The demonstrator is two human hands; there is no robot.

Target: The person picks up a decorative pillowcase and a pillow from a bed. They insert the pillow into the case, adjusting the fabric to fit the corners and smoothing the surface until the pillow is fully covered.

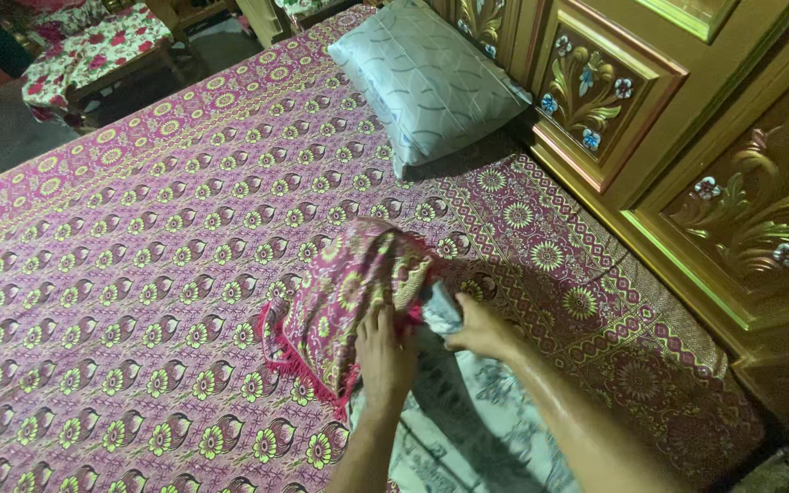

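Note:
A pillow (468, 429) in pale grey patterned cloth lies on the bed in front of me, its far end inside a magenta pillowcase (344, 292) with yellow flower print and a pink fringe. My left hand (385, 351) grips the open edge of the pillowcase. My right hand (472, 329) clutches the grey corner of the pillow at the mouth of the case. Both forearms reach in from the bottom of the view.
The bed is spread with a magenta bedsheet (139, 237) in the same flower print. A second pale grey pillow (426, 82) rests by the carved golden headboard (687, 155) on the right. A chair with floral cushion (84, 50) stands beyond the bed, top left.

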